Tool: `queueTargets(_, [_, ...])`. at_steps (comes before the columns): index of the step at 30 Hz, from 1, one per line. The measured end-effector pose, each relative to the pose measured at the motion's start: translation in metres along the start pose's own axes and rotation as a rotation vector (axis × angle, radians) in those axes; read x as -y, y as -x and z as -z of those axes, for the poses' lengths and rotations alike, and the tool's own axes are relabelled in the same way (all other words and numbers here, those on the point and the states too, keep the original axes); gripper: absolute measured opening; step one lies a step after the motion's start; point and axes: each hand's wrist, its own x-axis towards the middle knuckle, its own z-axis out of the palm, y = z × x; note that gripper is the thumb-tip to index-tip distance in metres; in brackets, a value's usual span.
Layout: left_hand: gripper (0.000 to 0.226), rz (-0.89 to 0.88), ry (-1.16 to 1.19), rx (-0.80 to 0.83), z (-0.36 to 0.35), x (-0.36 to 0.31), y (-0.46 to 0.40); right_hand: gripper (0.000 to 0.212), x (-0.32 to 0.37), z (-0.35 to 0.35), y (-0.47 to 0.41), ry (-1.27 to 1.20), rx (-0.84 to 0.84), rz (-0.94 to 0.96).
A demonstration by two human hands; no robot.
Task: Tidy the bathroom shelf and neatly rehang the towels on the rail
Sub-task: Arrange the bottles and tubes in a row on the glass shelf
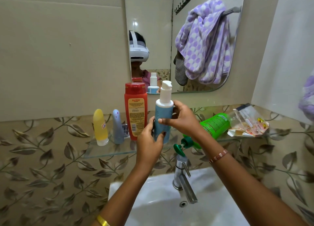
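Head view: blue pump bottle [162,118], upright, white nozzle facing right, gripped by both hands, left hand [149,140] low, right hand [180,118] at mid-body, above glass shelf [108,151]. Shelf holds upright red bottle [136,113], yellow tube [100,127], grey tube [118,126]; green bottle [212,125] lies sideways, pump toward the viewer. Contents cannot be told.

Two tubes [108,127] stand left on the shelf [112,151], a bottle [136,112] beside them, another bottle [210,127] lying right; sink [153,205] below.
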Motion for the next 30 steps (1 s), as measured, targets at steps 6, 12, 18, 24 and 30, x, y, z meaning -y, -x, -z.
queueTargets(6, [0.054,0.024,-0.051,-0.025,0.002,0.009,0.010,0.058,-0.006,-0.006,-0.011,0.014,-0.039,-0.052])
queueTargets(12, [0.054,0.048,-0.056,-0.012,0.002,0.008,0.007,0.057,-0.008,-0.013,-0.021,0.045,-0.040,-0.099])
queueTargets(18, [0.053,0.062,-0.027,-0.019,0.003,0.006,0.009,0.054,-0.008,-0.013,-0.017,0.032,-0.025,-0.116])
queueTargets(24, [0.043,0.061,0.123,-0.116,0.005,0.006,0.029,0.047,-0.007,0.011,-0.005,-0.003,-0.085,-0.130])
queueTargets(30, [0.034,0.134,0.276,-0.064,-0.012,0.005,0.046,0.032,-0.006,0.058,0.019,0.232,0.136,-0.091])
